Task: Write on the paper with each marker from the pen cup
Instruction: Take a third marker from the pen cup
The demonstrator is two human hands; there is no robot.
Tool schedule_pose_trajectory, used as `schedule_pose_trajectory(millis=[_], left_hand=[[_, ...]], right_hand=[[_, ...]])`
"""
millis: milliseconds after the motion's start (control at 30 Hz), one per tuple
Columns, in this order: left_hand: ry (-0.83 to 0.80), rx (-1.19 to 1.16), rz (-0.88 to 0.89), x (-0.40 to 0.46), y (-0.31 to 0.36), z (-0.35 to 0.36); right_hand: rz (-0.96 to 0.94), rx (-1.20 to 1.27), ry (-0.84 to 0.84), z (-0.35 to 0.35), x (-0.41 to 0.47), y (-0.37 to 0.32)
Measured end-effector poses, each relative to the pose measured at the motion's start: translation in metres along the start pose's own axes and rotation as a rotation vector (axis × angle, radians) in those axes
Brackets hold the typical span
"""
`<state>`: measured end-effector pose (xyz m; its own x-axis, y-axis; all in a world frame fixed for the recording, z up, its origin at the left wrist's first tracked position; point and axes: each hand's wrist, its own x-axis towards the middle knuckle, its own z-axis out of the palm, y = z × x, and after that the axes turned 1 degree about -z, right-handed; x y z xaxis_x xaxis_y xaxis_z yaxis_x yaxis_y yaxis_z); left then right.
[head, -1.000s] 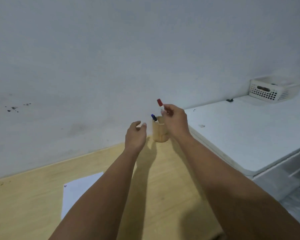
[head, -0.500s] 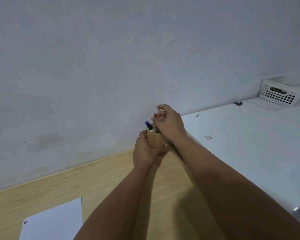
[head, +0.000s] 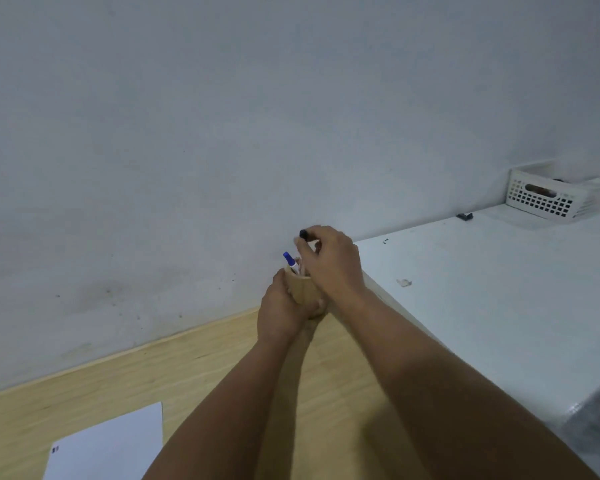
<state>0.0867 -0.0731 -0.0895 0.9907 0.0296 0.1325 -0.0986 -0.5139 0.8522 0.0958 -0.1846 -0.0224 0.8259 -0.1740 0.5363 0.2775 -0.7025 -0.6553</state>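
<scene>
the wall [head: 222, 133] fills most of the view, flat pale plaster with a few dark specks low down. below it runs the desk [head: 84, 382], smooth light wood with a faint grain, pushed up against the wall so the cup can stand at the back, out of the writing space. to the right a white top [head: 482, 306] butts against the desk, matte and slightly scuffed, with a perforated plastic basket [head: 548, 199] parked at its far end.

the paper [head: 111, 445] lies flat near the front left of the desk, a thin white sheet with a small dark mark at its corner, well apart from the cup; that leaves room for the arms to reach over it.

the left hand [head: 284, 306] wraps the cup [head: 303, 289], fingers curled round its tan, rounded side, probably to steady it while a marker is drawn. the right hand [head: 333, 261] sits just above the cup's mouth, fingertips pinched on a black marker [head: 303, 233], of which only the rounded dark end shows. whether its lower part is clear of the cup is hard to tell, since the hand hides it.

a blue marker [head: 289, 259] stands tilted in the cup, its cap glossy, the barrel white.
</scene>
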Motion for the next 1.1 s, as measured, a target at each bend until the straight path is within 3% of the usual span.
schedule_pose_trajectory(millis=[100,200,267,367,433,533,733,867,1000,1100], left_hand=[[0.016,0.032,-0.003,-0.011,0.008,-0.018],[0.081,0.077,-0.001,-0.026,0.014,-0.045],[0.136,0.062,0.018,-0.038,0.017,-0.068],[0.196,0.009,0.019,-0.063,0.02,-0.113],[0.221,-0.027,0.013,-0.083,0.017,-0.147],[0.176,-0.001,0.041,-0.115,0.003,-0.194],[0.042,0.012,0.075,-0.162,-0.028,-0.268],[-0.035,0.169,0.06,-0.174,-0.046,-0.312],[0.109,0.202,-0.061,-0.179,-0.072,-0.356],[0.205,0.389,-0.128,-0.194,-0.108,-0.392]], right_hand=[[0.006,0.277,0.117,-0.027,0.009,-0.032],[0.023,0.412,0.123,-0.05,0.023,-0.067],[0.073,0.394,-0.013,-0.058,0.021,-0.09],[0.272,0.406,-0.431,-0.057,-0.011,-0.115],[0.256,0.39,-0.65,-0.049,-0.043,-0.123],[0.183,0.417,-0.77,-0.031,-0.081,-0.136],[0.136,0.456,-0.867,-0.004,-0.134,-0.188],[0.0,0.41,-0.797,0.026,-0.165,-0.216],[-0.211,0.206,-0.66,0.05,-0.184,-0.228],[-0.079,0.254,-0.642,0.051,-0.183,-0.208]])
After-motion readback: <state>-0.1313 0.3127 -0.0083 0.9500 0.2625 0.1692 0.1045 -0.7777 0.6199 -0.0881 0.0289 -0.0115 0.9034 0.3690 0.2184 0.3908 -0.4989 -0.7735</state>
